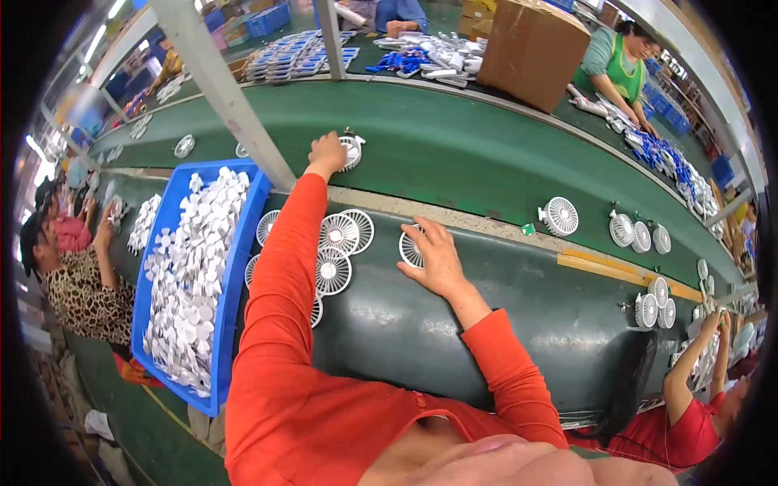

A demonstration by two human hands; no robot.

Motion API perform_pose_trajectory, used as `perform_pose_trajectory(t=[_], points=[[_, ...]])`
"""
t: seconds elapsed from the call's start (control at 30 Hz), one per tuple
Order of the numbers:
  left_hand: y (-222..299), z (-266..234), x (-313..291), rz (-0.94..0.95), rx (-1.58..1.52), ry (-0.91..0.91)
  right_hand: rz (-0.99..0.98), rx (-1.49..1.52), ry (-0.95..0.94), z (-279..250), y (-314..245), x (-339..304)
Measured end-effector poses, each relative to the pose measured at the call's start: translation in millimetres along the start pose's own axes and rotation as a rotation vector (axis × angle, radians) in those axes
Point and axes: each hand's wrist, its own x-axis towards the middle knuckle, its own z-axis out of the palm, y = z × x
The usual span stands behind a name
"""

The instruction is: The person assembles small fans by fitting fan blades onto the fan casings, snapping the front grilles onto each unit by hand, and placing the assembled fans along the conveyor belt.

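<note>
My left hand (327,154) reaches far out onto the green belt, its fingers curled at the edge of a small white fan head (351,153). Part of that fan head is behind the fingers. On the dark near work surface, my right hand (439,261) has thumb and fingers around a round white fan grille (410,247). Several more round grilles (333,270) lie overlapping beside and under my left forearm. Left of that arm stands a blue bin (219,340) heaped with white fan blades (190,275).
More fan heads (560,216) sit along the green belt (454,154) and at right (646,310). A metal post (227,93) rises near my left arm. Beyond the belt stands a cardboard box (531,49). Co-workers sit at left, at right and across the belt.
</note>
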Motion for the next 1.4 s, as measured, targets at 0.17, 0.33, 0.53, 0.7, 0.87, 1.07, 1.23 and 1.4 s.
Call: perform_pose_trajectory(t=[0.17,0.33,0.53,0.7,0.87,1.07,1.23,1.4], points=[[23.7,17.1,-6.5,0.203,-0.077,0.06,0.035,0.022,0.034,-6.9,5.9,-2.2],[50.5,9.7,-48.4,0.369,-0.35,0.056,0.098,0.382,0.22,-13.9,12.8,4.0],[97.5,25.7,-122.4,0.166,-1.475,-0.149,0.326,1.508,0.516,-46.2,50.6,13.1],[140.0,44.6,-181.8,-0.029,-2.068,-0.477,0.297,1.573,0.638,-93.8,59.9,4.2],[150.2,48.6,-203.8,-0.091,-2.134,-0.689,0.3,0.873,0.631,-86.0,48.1,10.8],[155.3,37.0,-210.6,-0.179,-2.079,-0.872,0.245,0.31,0.676,-74.4,41.9,9.5],[145.2,27.5,-209.1,-0.167,-2.135,-0.872,0.02,0.131,0.467,-57.5,34.3,10.5],[155.7,5.2,-228.2,0.047,-1.988,-0.505,0.001,0.266,0.256,-60.9,19.8,9.6]])
